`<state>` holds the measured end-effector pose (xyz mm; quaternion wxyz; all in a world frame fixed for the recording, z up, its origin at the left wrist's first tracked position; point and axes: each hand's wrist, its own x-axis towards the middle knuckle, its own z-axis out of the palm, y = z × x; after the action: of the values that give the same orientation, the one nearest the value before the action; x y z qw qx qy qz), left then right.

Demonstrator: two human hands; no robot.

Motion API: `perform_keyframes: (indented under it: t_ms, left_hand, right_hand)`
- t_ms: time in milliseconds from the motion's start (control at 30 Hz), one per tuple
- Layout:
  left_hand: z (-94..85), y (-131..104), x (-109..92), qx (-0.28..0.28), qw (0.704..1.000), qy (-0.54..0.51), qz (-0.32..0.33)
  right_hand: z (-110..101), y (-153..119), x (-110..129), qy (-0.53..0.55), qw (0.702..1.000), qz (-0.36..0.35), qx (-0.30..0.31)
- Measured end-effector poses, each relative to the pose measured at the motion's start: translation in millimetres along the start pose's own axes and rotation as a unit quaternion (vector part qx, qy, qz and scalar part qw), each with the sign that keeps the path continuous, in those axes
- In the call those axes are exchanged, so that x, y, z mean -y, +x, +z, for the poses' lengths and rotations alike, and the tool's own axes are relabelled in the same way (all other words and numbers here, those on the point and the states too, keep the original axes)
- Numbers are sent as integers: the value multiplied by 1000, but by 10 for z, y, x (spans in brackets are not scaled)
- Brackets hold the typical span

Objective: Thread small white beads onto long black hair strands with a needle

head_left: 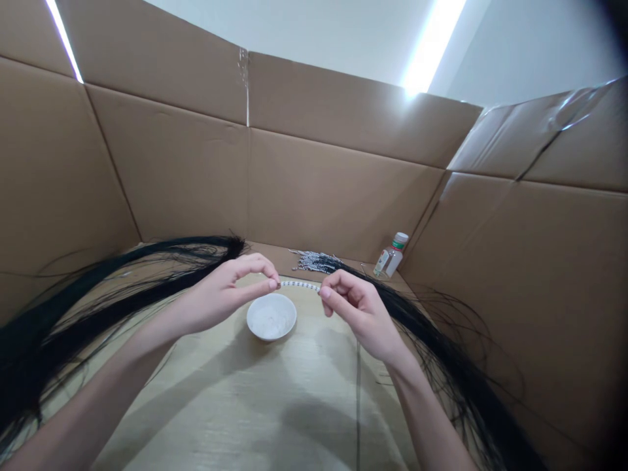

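A short string of small white and dark beads (300,284) is stretched between my two hands, above the far rim of a white bowl (271,333). My left hand (240,284) pinches its left end between thumb and forefinger. The right end is pinched by my right hand (349,301), its other fingers curled in. A dark cord (358,399) hangs below my right hand toward the near edge. Inside the bowl lies something pale that I cannot make out.
Long black strands (122,297) lie along the left side. Another bundle of black strands (426,327) runs down the right, with several beaded strings (316,261) at its far end. A small clear bottle (391,256) with a white cap stands at the back right. Cardboard walls (343,183) enclose the table (275,405).
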<state>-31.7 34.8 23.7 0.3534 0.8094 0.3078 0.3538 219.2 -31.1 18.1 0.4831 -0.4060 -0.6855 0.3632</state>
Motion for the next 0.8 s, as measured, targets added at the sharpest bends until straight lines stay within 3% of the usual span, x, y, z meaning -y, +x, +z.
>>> perform_keyframes:
  t_ms: [100,200,367,633,800]
  left_hand:
    - [-41,-15,-64,73,991,-103,-35]
    - [-13,-29,-95,119,975,-181,-52]
    - [164,-44,-69,113,956,-268,-40]
    - [300,-18,52,29,960,-272,63]
    - [313,-32,-5,73,957,-211,186]
  right_hand:
    - [-51,12,23,8,1000,13,7]
    - [-92,20,17,68,995,46,65]
    - [-121,44,-89,222,953,136,152]
    - [-67,112,-225,280,919,191,203]
    - [-6,129,-279,300,902,209,230]
